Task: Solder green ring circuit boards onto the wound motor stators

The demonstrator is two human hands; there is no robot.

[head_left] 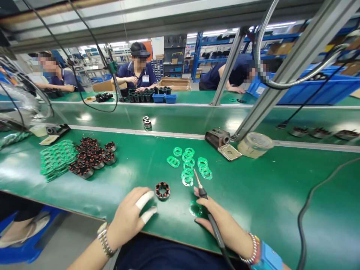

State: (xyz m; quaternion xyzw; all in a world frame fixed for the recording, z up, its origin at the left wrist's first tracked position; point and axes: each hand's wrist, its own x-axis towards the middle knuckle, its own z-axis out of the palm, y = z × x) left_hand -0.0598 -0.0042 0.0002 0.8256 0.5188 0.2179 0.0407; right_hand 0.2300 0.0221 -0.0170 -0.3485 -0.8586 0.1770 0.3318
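My left hand (133,210), with white covers on thumb and forefinger, is held over the green bench with its fingers apart and nothing between them. Just beyond its fingertips lies a copper-wound motor stator (162,191). A soldering iron (203,192) rests in my right hand (218,215), its tip pointing up and away. Between the spread thumb and fingers of that hand is a green ring-shaped circuit board (196,208); whether the fingers touch it I cannot tell. Several loose ring boards (188,165) lie beyond the iron's tip.
Stacked green board panels (57,159) and a cluster of stators (91,155) are at left. An iron stand (218,138), a sponge tray (230,152) and a round plastic tub (255,144) stand at the back right. A thick cable (308,202) crosses the right side. Co-workers (137,71) sit opposite.
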